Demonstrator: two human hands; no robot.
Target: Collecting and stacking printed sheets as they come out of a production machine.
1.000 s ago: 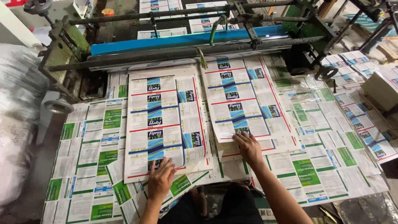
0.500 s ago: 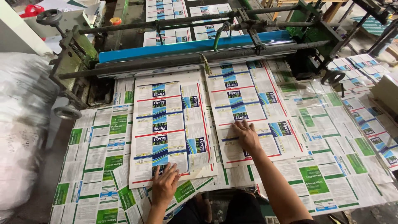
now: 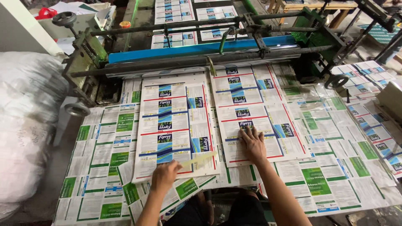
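Left sheet: the blue-and-white printed sheet (image 3: 176, 125) lies flat on the bench (image 3: 377, 184), its far edge near the machine's blue roller bar (image 3: 201, 48), its near edge under my left hand (image 3: 165, 175).
Right sheet: a 2nd sheet of the same print (image 3: 255, 109) lies just beside the 1st, slightly askew, with my right hand (image 3: 252, 142) on its near part.
Strip: a thin pale strip (image 3: 199, 160) rests across the near right corner of the left sheet, running out from my left hand's grip.
Doing it well: I judge the sheets want even downward pressure and a straight slide, so no corner catches or creases on the green-printed layer (image 3: 318, 175) beneath.
Left grip: fingers curled, pinching the end of the strip against the sheet's edge.
Right grip: fingers spread wide, palm down, pressed flat on paper, holding nothing.
Left arm: comes up from below, wrist bent slightly inward.
Right arm: reaches further forward, forearm angled from the lower right, elbow outside the sheet.
Surroundings: a white bulging sack (image 3: 25, 125) sits at the far left.
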